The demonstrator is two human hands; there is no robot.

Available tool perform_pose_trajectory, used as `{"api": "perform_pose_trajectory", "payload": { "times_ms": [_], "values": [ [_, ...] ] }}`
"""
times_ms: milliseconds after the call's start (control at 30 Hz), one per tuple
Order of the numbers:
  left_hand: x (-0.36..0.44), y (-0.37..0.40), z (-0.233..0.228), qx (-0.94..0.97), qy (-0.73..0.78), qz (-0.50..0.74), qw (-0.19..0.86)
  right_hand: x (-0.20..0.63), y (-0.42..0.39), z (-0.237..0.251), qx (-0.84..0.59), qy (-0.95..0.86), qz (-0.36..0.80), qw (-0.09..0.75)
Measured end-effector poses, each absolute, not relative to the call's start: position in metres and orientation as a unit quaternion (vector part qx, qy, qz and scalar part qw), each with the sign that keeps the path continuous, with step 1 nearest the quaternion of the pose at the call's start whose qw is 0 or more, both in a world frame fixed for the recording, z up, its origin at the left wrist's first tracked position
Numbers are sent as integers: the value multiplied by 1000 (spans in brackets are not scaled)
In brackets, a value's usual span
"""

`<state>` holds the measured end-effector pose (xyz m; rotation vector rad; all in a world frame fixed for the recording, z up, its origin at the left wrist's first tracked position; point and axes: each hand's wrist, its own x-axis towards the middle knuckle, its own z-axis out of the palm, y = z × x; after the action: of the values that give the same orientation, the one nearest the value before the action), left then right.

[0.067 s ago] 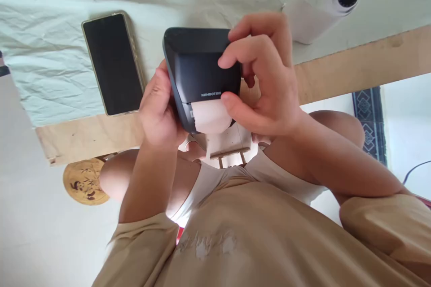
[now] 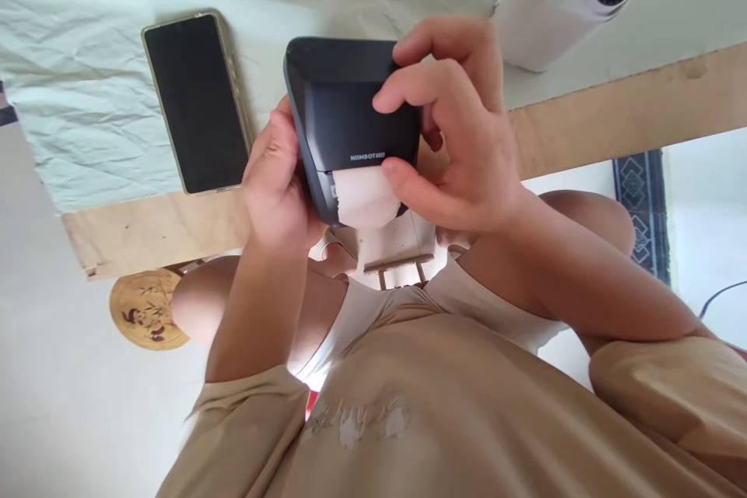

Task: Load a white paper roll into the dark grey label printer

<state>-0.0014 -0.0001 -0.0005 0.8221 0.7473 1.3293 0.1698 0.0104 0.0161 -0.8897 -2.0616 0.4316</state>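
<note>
A dark grey label printer [image 2: 344,117] marked NIIMBOT is held up between both hands over the table's front edge. My left hand [image 2: 277,187] wraps its left side. My right hand [image 2: 461,132] grips the right side, with fingers curled over the lid and the thumb pressed beside the white paper [image 2: 365,198] that sticks out of the slot. The lid looks almost down on the paper.
A black phone [image 2: 195,101] lies face up on the pale cloth [image 2: 87,93] left of the printer. A white paper roll [image 2: 548,19] lies at the back right. The bare wooden table edge [image 2: 612,109] runs across. Below are my knees, a round wooden disc [image 2: 145,307] and a patterned rug [image 2: 639,210].
The printer and both hands have shifted slightly upward in view. The grip is the same.
</note>
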Motion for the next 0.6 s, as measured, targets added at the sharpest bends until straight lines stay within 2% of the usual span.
{"api": "perform_pose_trajectory", "payload": {
  "times_ms": [433, 600],
  "values": [
    [5, 3, 13, 315, 337, 584, 668, 173, 8, 25, -377, -819, 185, 391],
    [6, 3, 11, 407, 306, 568, 646, 172, 12, 26, -404, -790, 81, 454]
  ]
}}
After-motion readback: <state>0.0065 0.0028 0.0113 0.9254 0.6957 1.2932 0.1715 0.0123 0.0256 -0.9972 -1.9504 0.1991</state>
